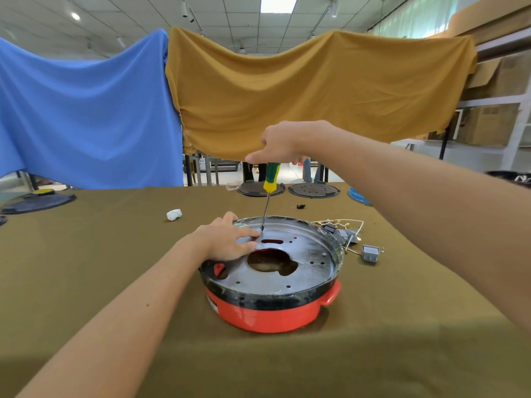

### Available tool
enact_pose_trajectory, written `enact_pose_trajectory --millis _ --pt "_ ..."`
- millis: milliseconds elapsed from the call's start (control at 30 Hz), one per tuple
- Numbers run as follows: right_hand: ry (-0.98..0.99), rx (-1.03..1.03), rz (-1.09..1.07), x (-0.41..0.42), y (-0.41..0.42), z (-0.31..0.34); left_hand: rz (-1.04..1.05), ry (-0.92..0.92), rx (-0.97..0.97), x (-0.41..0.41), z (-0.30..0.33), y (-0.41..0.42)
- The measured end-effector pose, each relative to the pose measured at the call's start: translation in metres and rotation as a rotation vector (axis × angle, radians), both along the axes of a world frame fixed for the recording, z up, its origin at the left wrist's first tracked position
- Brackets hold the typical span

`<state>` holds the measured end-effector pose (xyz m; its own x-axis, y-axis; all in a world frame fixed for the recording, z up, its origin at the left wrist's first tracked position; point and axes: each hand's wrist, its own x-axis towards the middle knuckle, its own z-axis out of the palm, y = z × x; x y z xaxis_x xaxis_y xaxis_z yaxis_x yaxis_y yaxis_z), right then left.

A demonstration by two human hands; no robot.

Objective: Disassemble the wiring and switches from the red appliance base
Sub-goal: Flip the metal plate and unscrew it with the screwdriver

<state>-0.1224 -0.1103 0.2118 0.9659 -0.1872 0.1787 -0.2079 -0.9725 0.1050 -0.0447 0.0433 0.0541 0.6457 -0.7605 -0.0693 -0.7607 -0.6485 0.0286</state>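
- Across the back of the scene hang 2 big cloths, a blue cloth (86, 110) on the left and a mustard cloth (310, 90) on the right.
- Below them we see the bench (115, 254), covered in olive-brown fabric.
- Near the middle of the bench sits the red appliance base (267, 314), with a black rim and a grey metal plate (301, 268) on top; the plate has a large irregular hole in its centre and several small holes.
- Our left hand (230, 239) rests on the far-left part of the plate, fingers straight and lying close together, pressing flat.
- Our right hand (278, 145) is raised above the base, fingers curled round the top of a green and yellow screwdriver (271, 179).
- Its shaft stands almost upright, and the tip meets the plate just beside our left fingertips.
- Just right of the base, on the bench, lies a loose bundle of wiring (342, 228) with a small grey switch (370, 252) beside it.
- At the far edge lie 2 dark round plates (314, 191).
- Left of the base, well apart, lies a small white wad (174, 214).
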Motion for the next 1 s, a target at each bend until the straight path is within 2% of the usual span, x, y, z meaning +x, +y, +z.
enact_pose_trajectory --millis 33,100,267,333,400,500,567,633,733,800,900,1000 --pt "-0.043 -0.083 -0.009 0.001 -0.003 -0.001 0.0 0.001 0.001 0.0 0.0 0.0" --pt "-0.053 -0.104 0.045 0.002 -0.006 -0.002 0.0 -0.006 0.002 0.0 0.0 -0.001" --pt "0.046 0.341 0.261 -0.007 -0.011 0.004 0.0 -0.01 0.007 -0.001 0.0 -0.001" --pt "0.034 0.399 0.266 -0.007 -0.011 0.003 0.002 -0.013 0.01 0.0 0.0 -0.001" --pt "0.019 0.348 0.212 -0.004 -0.011 0.0 0.003 -0.014 0.012 0.0 0.0 -0.001" --pt "-0.005 0.05 0.025 -0.002 -0.01 -0.002 0.001 -0.016 0.006 0.002 -0.001 -0.001" --pt "-0.074 -0.08 -0.012 0.0 -0.013 -0.003 0.0 -0.015 0.004 0.003 -0.002 -0.001" --pt "-0.04 -0.029 0.06 0.0 -0.014 -0.002 -0.002 -0.017 0.006 0.004 -0.002 -0.002" --pt "0.038 0.305 0.18 -0.006 -0.012 0.003 0.0 -0.013 0.004 0.005 -0.003 -0.002" --pt "0.051 0.39 0.211 -0.007 -0.009 0.005 -0.002 -0.016 0.0 0.005 -0.003 -0.001" --pt "0.041 0.334 0.163 -0.003 -0.007 0.001 -0.006 -0.016 0.001 0.007 -0.003 -0.002" --pt "-0.005 0.094 0.043 -0.001 -0.006 -0.001 -0.006 -0.03 -0.002 0.008 -0.006 -0.001"
